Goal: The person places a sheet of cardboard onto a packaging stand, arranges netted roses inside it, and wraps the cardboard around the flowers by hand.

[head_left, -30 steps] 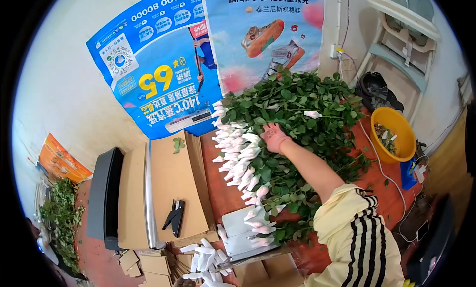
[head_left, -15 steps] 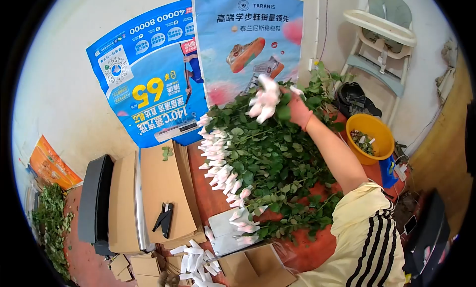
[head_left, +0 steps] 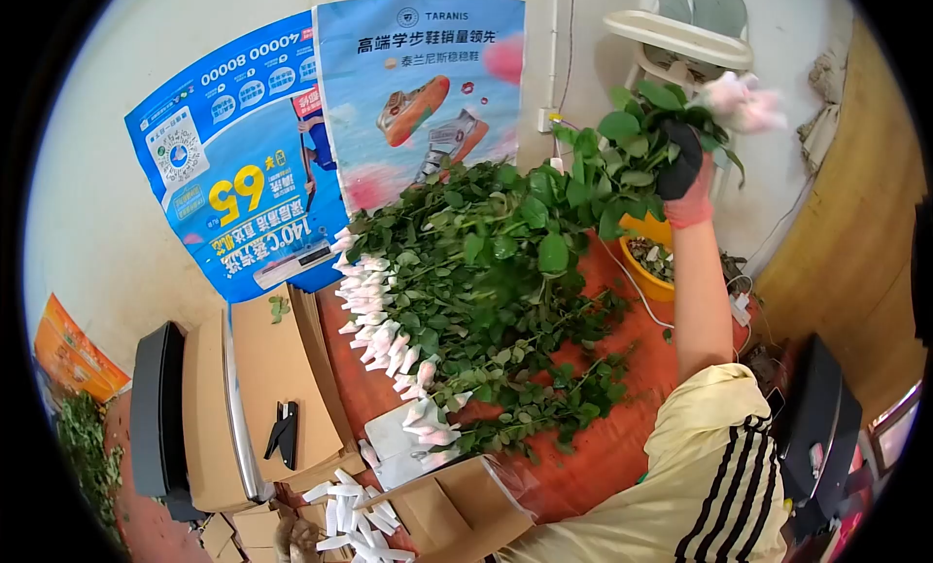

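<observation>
My right hand, in a black glove with a pink cuff, is closed around a bunch of pale pink roses. It is raised at the right, gripping the stems just below the blooms, which point right. Their leafy stems trail left, over a large pile of leafy rose stems on the red table. Along the pile's left edge lie rose heads in white sleeves. My left hand is not in view.
Cardboard sheets bear a black stapler. Loose white sleeves lie beside an open cardboard box. A yellow basin with clippings stands behind the table, near a high chair. Posters cover the wall.
My right hand has swung right with the roses, from over the back of the pile to beside the high chair. The blooms now point right instead of left. The view has shifted too.
</observation>
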Available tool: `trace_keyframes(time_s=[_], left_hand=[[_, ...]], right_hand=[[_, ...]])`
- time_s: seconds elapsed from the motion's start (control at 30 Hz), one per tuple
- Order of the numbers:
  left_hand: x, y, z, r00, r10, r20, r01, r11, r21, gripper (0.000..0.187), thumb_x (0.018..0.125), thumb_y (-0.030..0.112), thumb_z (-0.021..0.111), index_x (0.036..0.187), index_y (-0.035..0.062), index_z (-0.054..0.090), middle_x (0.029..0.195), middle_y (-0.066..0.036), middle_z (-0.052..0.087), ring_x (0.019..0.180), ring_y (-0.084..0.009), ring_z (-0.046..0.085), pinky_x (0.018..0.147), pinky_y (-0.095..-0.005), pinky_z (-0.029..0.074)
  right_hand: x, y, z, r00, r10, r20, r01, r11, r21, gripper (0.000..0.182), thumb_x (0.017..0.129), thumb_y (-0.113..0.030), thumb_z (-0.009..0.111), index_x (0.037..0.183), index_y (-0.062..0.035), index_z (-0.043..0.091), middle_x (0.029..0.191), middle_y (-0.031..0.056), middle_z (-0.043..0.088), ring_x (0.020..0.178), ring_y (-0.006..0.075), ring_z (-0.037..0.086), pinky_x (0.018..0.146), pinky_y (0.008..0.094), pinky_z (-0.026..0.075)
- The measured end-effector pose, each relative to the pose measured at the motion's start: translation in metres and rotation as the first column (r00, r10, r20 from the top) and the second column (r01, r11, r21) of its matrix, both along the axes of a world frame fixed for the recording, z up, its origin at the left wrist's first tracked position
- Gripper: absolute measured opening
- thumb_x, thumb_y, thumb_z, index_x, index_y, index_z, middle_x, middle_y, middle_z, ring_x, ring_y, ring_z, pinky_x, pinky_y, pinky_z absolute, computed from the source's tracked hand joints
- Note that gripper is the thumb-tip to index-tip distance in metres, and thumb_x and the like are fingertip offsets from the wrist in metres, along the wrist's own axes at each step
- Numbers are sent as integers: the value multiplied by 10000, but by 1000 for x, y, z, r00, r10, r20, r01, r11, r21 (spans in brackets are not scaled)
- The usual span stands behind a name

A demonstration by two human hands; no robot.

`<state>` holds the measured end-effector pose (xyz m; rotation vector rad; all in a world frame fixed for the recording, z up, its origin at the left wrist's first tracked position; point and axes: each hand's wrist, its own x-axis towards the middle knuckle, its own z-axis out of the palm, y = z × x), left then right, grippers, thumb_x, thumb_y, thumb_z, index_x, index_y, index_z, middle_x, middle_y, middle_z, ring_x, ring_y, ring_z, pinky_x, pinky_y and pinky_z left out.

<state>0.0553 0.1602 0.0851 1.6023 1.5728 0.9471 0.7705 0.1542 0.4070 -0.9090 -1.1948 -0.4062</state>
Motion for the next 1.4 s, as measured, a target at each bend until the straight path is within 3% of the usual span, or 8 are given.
trace_keyframes(time_s=[0.13, 0.43, 0.63, 0.7, 0.9, 1.07, 1.2, 1.4], left_hand=[[16, 4, 24, 987, -37, 159, 35, 999, 16, 499, 951, 322, 414, 1326, -6, 394, 1191, -115, 529, 1062, -213, 507, 902, -313, 427], [33, 6, 57, 843, -121, 524, 107, 993, 57, 530, 904, 288, 506, 1303, -45, 402, 1190, -148, 543, 1095, -225, 524, 891, -314, 440], [37, 11, 75, 657, -284, 698, 215, 959, 187, 557, 873, 265, 567, 1288, -70, 408, 1189, -170, 553, 1116, -233, 535, 884, -314, 449], [46, 11, 91, 629, -347, 696, 266, 937, 226, 567, 862, 258, 587, 1282, -79, 410, 1189, -177, 556, 1124, -235, 539, 882, -315, 451], [117, 25, 182, 844, -371, 388, 388, 921, 37, 600, 800, 204, 624, 1288, -79, 419, 1228, -211, 542, 1163, -258, 524, 1006, -359, 379], [221, 91, 185, 619, -780, -93, 782, 600, 169, 786, 730, 215, 673, 1366, -64, 305, 1381, -249, 371, 1311, -336, 348, 1078, -408, 289], [317, 126, 182, 501, -595, -628, 851, 473, 230, 1029, 619, 354, 759, 1407, -36, 224, 1455, -279, 212, 1365, -420, 182, 1120, -435, 187], [384, 180, 161, 472, -584, -660, 831, 545, 111, 1206, 571, 487, 793, 1442, 2, 115, 1470, -276, 173, 1370, -444, 130, 1128, -447, 136]], right_hand=[[68, -3, -6, 721, 263, -641, -326, 945, 21, 219, 822, -122, 515, 959, 2, 632, 978, 104, 654, 881, 229, 618, 770, 334, 488], [150, -95, 3, 695, 527, -489, -407, 849, 336, 282, 747, -102, 524, 999, 0, 600, 968, 132, 630, 904, 290, 613, 844, 405, 502], [139, -101, -8, 783, 471, -406, -489, 870, 67, 276, 825, -131, 518, 1073, -15, 551, 994, 119, 616, 915, 271, 605, 817, 400, 512], [143, -121, 0, 615, 716, -330, -748, 662, 41, 352, 899, -294, 497, 1140, -40, 529, 1037, 139, 610, 927, 295, 599, 842, 437, 496], [103, -197, 57, 523, 820, -234, -849, 526, -53, 490, 922, -452, 425, 1184, -57, 546, 1166, 157, 574, 1056, 333, 532, 962, 476, 405], [71, -232, 101, 558, 826, -83, -830, 558, -23, 482, 935, -418, 379, 1133, -26, 579, 1178, 210, 566, 1071, 364, 520, 989, 499, 375], [56, -253, 143, 522, 843, 129, -832, 537, -138, 486, 930, -340, 350, 1238, 8, 491, 1236, 238, 513, 1137, 388, 486, 1026, 498, 352], [75, -299, 172, 641, 749, 164, -738, 661, -136, 506, 940, -353, 359, 1253, 32, 457, 1222, 204, 514, 1131, 352, 484, 1014, 471, 358]])
